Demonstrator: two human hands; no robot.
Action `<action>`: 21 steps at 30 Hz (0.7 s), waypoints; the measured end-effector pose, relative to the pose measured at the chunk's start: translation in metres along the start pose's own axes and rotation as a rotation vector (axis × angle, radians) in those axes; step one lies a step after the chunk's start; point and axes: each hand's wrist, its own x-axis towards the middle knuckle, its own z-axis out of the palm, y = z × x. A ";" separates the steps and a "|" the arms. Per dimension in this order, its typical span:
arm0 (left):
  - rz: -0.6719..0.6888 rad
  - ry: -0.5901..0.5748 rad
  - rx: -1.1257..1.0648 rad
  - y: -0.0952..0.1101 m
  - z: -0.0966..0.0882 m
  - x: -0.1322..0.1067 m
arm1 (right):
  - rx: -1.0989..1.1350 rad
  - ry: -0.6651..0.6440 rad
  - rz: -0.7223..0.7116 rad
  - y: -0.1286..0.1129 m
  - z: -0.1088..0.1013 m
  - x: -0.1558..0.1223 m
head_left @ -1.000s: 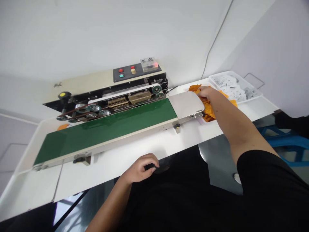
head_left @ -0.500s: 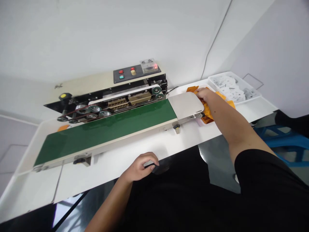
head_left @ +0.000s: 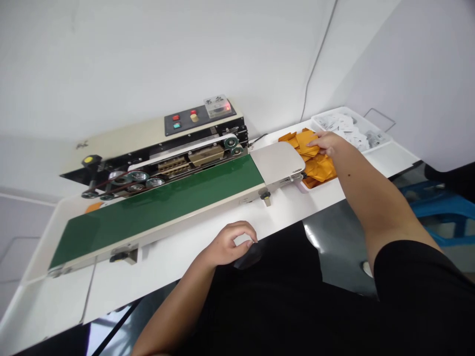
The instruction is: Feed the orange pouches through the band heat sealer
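My right hand (head_left: 328,143) reaches to the far right, over a shallow bin (head_left: 306,189) heaped with orange foil pouches (head_left: 321,168). Its thumb and fingers close on the edge of one orange pouch (head_left: 307,140) at the top of the heap. Near the table's front edge, my left hand (head_left: 232,243) is curled, with thumb and fingertips brought together. A dark, faintly see-through patch shows just below those fingertips; I cannot make out what it is.
A band sealing machine (head_left: 148,131) with a green conveyor belt (head_left: 163,202) and a metal end plate (head_left: 278,160) stands on the white table (head_left: 393,157). Behind the pouches is a clear bin of white packets (head_left: 347,129). A blue stool (head_left: 445,207) stands at right.
My right hand has drawn back to the right across the heap, uncovering more orange pouches. My left hand stays curled, shifted slightly right and up in view. The camera has turned a little.
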 end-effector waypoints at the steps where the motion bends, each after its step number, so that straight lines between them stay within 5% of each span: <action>1: -0.010 0.005 0.005 0.002 0.002 0.007 | 0.007 0.028 0.029 0.002 -0.005 -0.003; 8: -0.116 0.149 -0.043 0.012 0.017 0.087 | 0.114 0.044 -0.026 0.019 -0.037 -0.023; 15: -0.326 0.515 -0.287 0.016 0.011 0.254 | 0.357 0.010 -0.179 0.028 -0.059 -0.046; 21: -0.604 0.391 -0.490 0.004 0.022 0.360 | 0.446 -0.190 -0.253 0.023 -0.054 -0.073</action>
